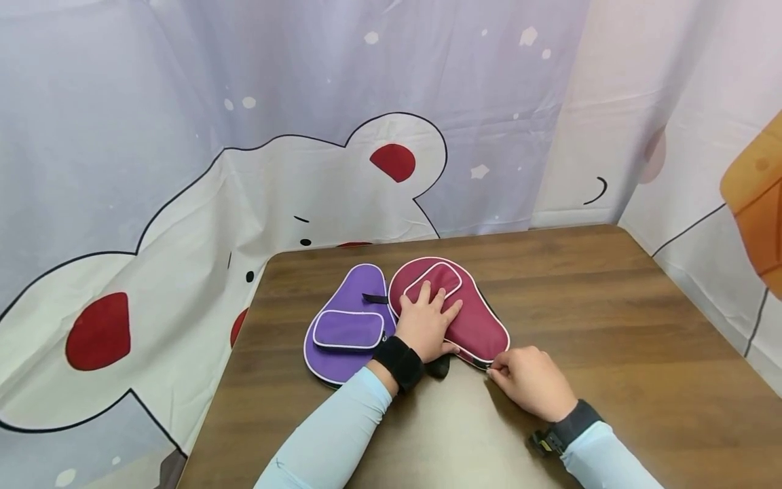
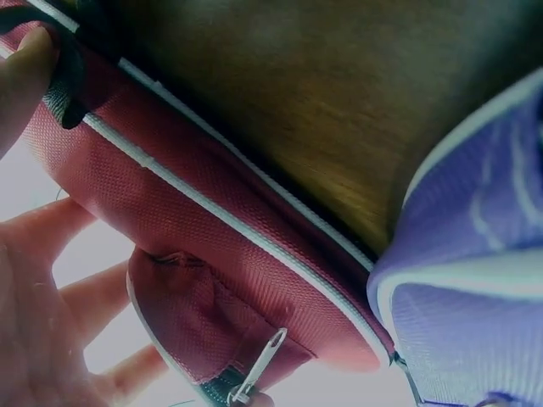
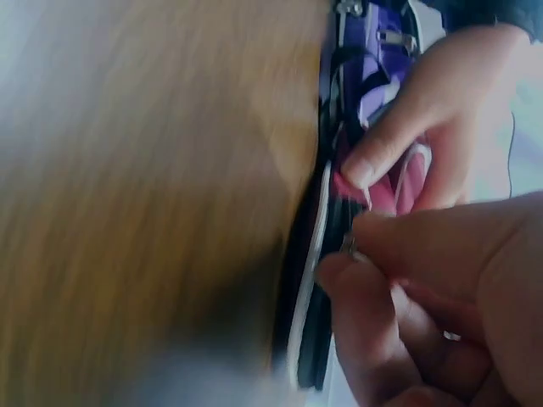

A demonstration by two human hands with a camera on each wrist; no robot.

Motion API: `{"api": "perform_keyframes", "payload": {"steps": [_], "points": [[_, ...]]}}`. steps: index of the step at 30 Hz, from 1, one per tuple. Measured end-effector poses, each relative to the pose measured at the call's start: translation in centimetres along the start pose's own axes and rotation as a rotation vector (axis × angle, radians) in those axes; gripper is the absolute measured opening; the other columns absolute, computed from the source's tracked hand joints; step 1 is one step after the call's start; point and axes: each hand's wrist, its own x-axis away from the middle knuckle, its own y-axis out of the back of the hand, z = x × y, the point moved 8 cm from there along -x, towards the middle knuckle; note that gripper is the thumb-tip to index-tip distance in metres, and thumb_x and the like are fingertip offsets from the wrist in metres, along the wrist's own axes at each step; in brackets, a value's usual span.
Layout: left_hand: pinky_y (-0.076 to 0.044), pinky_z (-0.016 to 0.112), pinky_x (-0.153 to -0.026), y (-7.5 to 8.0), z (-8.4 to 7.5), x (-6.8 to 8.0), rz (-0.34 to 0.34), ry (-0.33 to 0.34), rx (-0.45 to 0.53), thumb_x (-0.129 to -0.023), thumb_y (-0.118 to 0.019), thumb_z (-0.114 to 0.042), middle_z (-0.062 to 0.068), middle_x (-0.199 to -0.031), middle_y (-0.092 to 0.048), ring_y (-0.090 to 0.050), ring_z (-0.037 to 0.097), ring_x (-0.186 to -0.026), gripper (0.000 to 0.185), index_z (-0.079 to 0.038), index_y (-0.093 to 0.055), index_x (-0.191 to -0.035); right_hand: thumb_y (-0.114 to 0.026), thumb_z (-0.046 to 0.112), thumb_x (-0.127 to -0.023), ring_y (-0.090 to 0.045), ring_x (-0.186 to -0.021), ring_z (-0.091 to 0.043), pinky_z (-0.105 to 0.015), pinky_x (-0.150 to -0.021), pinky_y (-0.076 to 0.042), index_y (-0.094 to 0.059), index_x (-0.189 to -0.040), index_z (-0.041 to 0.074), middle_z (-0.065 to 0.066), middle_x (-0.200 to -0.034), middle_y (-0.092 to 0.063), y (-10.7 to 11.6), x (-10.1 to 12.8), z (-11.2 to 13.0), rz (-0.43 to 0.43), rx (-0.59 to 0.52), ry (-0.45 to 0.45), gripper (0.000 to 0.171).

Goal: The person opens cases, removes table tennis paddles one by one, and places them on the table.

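Note:
A dark red, paddle-shaped zip case (image 1: 473,319) with white piping lies on the table, its narrow end toward the lower right. My left hand (image 1: 425,326) rests on it with fingers spread across the small pocket; its thumb lies by the black strap (image 2: 64,89). At the narrow end, my right hand (image 1: 534,382) pinches the zipper pull (image 3: 349,244) between thumb and forefinger. A purple case (image 1: 354,299) of the same shape lies to the left, touching the red one, with a zipped pocket (image 1: 348,330) on its front.
The wooden table (image 1: 568,292) has rounded far corners. A printed curtain (image 1: 293,75) hangs behind it and along its left side. More white cloth (image 1: 690,224) covers the right side.

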Motion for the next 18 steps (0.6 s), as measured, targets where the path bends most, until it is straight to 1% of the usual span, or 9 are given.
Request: {"api": "perform_keyframes", "payload": {"steps": [3, 5, 11, 13, 15, 18], "points": [[-0.049, 0.069, -0.103, 0.1, 0.0, 0.2, 0.013, 0.002, 0.008, -0.089, -0.063, -0.088, 0.003, -0.172, -0.046, -0.032, 0.039, -0.161, 0.096, -0.042, -0.039, -0.17, -0.091, 0.016, -0.089, -0.055, -0.059, -0.005, -0.034, -0.056, -0.05, -0.081, -0.08, 0.015, 0.011, -0.067, -0.065, -0.3, -0.2, 0.6, -0.006, -0.001, -0.043, 0.014], [-0.048, 0.07, -0.103, 0.1, 0.0, 0.3, 0.015, 0.0, 0.012, -0.09, -0.063, -0.087, 0.003, -0.172, -0.046, -0.032, 0.04, -0.161, 0.096, -0.042, -0.039, -0.171, -0.092, 0.016, -0.088, -0.056, -0.058, -0.007, -0.035, -0.055, -0.05, -0.08, -0.078, 0.015, 0.011, -0.066, -0.065, -0.4, -0.3, 1.1, -0.023, 0.008, -0.056, 0.016], [-0.047, 0.074, -0.106, 0.0, 0.1, 0.5, -0.017, -0.012, 0.027, -0.09, -0.064, -0.087, 0.003, -0.172, -0.046, -0.031, 0.042, -0.161, 0.096, -0.041, -0.04, -0.17, -0.094, 0.02, -0.086, -0.057, -0.054, -0.012, -0.039, -0.052, -0.05, -0.077, -0.074, 0.016, 0.009, -0.063, -0.064, -0.9, -0.8, 2.6, -0.05, 0.07, -0.03, 0.022], [-0.046, 0.075, -0.106, -0.1, 0.1, 0.6, -0.034, -0.021, 0.034, -0.089, -0.065, -0.087, 0.002, -0.172, -0.046, -0.03, 0.042, -0.162, 0.096, -0.042, -0.042, -0.17, -0.094, 0.023, -0.087, -0.053, -0.053, -0.011, -0.037, -0.051, -0.047, -0.075, -0.073, 0.018, 0.012, -0.06, -0.059, -1.1, -0.8, 2.7, -0.043, 0.072, -0.028, 0.024], [-0.046, 0.076, -0.106, -0.1, 0.1, 0.8, -0.048, -0.035, 0.042, -0.087, -0.069, -0.086, 0.0, -0.172, -0.046, -0.029, 0.042, -0.162, 0.097, -0.042, -0.043, -0.169, -0.094, 0.026, -0.088, -0.051, -0.053, -0.007, -0.034, -0.051, -0.045, -0.075, -0.072, 0.022, 0.017, -0.058, -0.057, -1.2, -0.7, 2.6, -0.035, 0.042, -0.031, 0.026], [-0.047, 0.075, -0.105, -0.2, 0.1, 1.2, -0.06, -0.061, 0.068, -0.084, -0.076, -0.083, -0.002, -0.172, -0.045, -0.027, 0.041, -0.163, 0.097, -0.042, -0.046, -0.167, -0.09, 0.031, -0.092, -0.047, -0.055, -0.001, -0.028, -0.053, -0.042, -0.074, -0.071, 0.027, 0.023, -0.058, -0.052, -0.8, -0.7, 2.0, -0.033, -0.043, -0.03, 0.028]]}}
